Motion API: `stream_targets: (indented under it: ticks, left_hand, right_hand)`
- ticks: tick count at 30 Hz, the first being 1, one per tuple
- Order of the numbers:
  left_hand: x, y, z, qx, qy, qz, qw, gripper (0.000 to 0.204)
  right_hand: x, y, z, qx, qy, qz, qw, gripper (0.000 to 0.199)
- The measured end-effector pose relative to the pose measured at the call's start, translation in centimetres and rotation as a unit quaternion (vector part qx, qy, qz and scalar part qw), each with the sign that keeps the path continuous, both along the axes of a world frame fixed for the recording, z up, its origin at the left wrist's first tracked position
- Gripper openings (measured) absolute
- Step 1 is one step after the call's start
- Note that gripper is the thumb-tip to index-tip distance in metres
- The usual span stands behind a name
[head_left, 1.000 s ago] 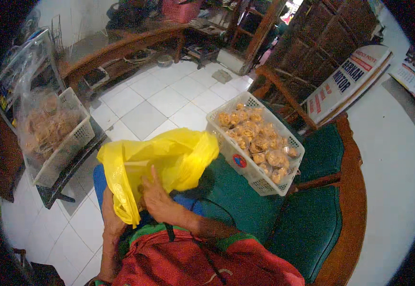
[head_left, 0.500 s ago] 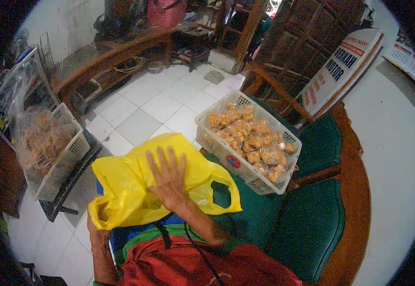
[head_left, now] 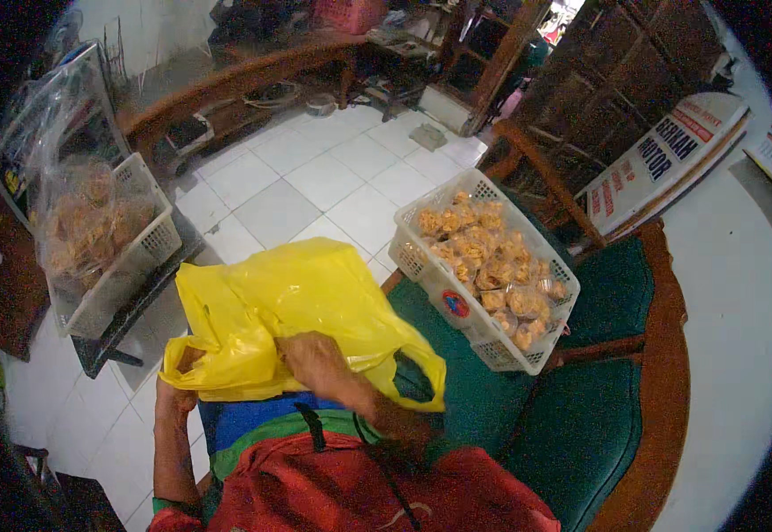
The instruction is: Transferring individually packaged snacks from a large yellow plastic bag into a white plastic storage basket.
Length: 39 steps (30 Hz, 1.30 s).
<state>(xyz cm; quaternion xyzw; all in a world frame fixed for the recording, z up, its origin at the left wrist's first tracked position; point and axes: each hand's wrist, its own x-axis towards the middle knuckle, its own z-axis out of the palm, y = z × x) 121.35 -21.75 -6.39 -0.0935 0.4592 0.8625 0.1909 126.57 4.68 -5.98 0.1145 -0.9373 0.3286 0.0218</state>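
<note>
The yellow plastic bag is shiny and wrinkled, spread over the person's lap, one handle loop open. The left hand is at its left handle, the right hand on its surface; I cannot tell if their fingers clamp it. One pale basket holds clear packs of orange-brown snacks and has a round red-and-blue label. Another basket holds bagged brown snacks. A white board carries red and dark printing.
</note>
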Motion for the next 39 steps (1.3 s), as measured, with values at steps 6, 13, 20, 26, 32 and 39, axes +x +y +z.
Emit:
stream_targets:
  ticks: [6,13,20,26,32,39]
  left_hand:
    - [-1.3,-6.3,-4.1,-0.112,-0.008,-0.189,0.976,0.034]
    - [-1.5,-11.7,-2.7,-0.371,0.170,-0.085,0.909,0.070]
    - [0.3,4.7,9.8,-0.678,0.481,-0.167,0.530,0.087]
    - [-3.7,2.9,2.4,-0.658,0.367,-0.152,0.640,0.050]
    - [-5.0,3.1,2.5,-0.573,0.352,0.016,0.740,0.029]
    - [-5.3,5.8,2.8,-0.484,0.334,0.090,0.803,0.029]
  right_hand:
    - [-6.1,4.2,3.8,-0.244,-0.155,0.223,0.931,0.016]
    - [-7.8,5.4,4.5,-0.486,-0.232,0.122,0.833,0.033]
    - [-8.9,4.9,3.2,-0.440,-0.220,0.152,0.857,0.026]
    - [-5.9,3.4,8.3,-0.067,0.151,-0.119,0.979,0.051]
    - [2.8,5.6,10.3,0.197,0.077,-0.278,0.937,0.092]
    - [3.6,9.4,-0.6,-0.645,-0.185,-0.225,0.707,0.061]
